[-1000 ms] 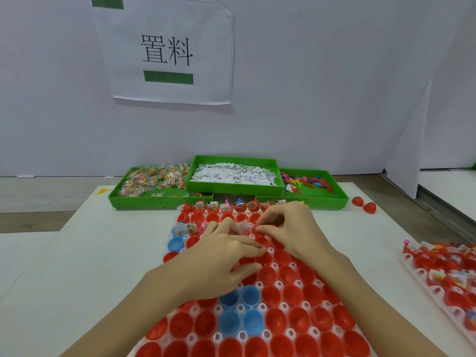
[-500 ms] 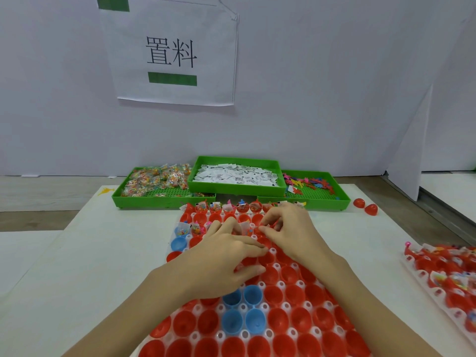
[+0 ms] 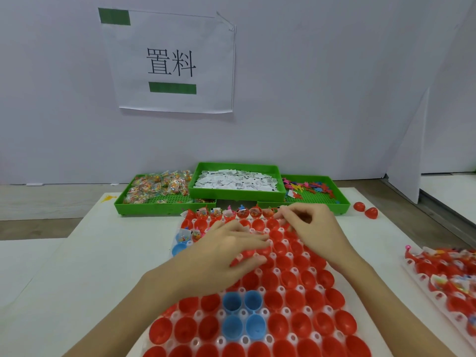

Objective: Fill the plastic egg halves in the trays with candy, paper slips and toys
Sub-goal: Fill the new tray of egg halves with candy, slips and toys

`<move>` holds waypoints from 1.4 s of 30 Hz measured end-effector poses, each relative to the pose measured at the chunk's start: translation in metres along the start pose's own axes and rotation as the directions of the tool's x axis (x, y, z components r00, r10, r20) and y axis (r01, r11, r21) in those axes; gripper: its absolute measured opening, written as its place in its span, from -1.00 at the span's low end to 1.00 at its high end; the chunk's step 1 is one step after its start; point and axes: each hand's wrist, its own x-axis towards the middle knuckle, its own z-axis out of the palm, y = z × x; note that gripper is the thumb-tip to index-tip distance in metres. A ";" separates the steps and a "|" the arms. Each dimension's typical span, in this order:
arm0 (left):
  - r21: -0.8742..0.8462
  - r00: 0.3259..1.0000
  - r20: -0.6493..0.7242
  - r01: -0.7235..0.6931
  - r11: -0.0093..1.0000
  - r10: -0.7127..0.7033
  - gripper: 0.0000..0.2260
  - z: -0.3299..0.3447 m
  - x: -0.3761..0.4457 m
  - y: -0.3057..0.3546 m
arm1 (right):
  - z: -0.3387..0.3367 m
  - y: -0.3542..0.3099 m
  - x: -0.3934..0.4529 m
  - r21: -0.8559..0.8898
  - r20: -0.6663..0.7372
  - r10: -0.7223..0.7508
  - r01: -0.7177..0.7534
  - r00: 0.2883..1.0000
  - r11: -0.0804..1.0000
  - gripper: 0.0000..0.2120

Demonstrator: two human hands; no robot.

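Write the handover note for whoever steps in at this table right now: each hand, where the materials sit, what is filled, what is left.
Left hand rests flat on the main egg tray. Right hand has curled fingers at the far row; what it pinches is unclear.
Supplies behind: candy tray, paper slips tray, toy tray.
Done: far row and a few left cups.
Left: nearly all red and blue halves are empty.

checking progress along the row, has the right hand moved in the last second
Yes. The right hand has shifted right and toward the far row of filled egg halves, nearer the toy tray, judged against the egg tray's holes.
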 end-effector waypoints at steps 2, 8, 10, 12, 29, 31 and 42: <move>-0.066 0.989 -0.140 0.034 0.997 -0.043 -0.69 -0.008 0.000 -0.011 | -0.004 0.003 0.000 0.106 -0.017 0.041 -0.039 0.999 0.994 -0.78; -0.019 0.807 -0.392 0.473 0.881 -0.442 -0.77 -0.022 -0.007 -0.099 | -0.010 0.004 0.001 0.266 -0.044 0.070 -0.056 0.997 0.962 -0.76; 0.057 0.778 -0.367 0.566 0.822 -0.510 -0.71 -0.025 -0.013 -0.128 | -0.010 0.004 0.000 0.273 -0.042 0.062 -0.048 0.997 0.961 -0.76; 0.162 0.813 -0.277 0.564 0.810 -0.512 -0.66 -0.028 -0.015 -0.149 | -0.011 0.003 -0.001 0.275 -0.040 0.056 -0.043 0.998 0.961 -0.76; 0.116 0.897 -0.182 0.426 0.897 -0.403 -0.91 -0.043 -0.001 -0.172 | -0.014 0.002 -0.002 0.291 -0.041 0.083 -0.067 0.996 0.954 -0.75; 0.054 0.891 -0.227 0.415 0.908 -0.393 -0.90 -0.041 -0.002 -0.173 | -0.015 0.002 -0.002 0.290 -0.042 0.086 -0.070 0.995 0.954 -0.75; -0.542 0.584 -0.557 0.282 0.791 -0.590 -0.94 -0.022 -0.025 -0.103 | -0.014 0.006 -0.002 0.254 -0.030 0.095 -0.084 0.995 0.963 -0.76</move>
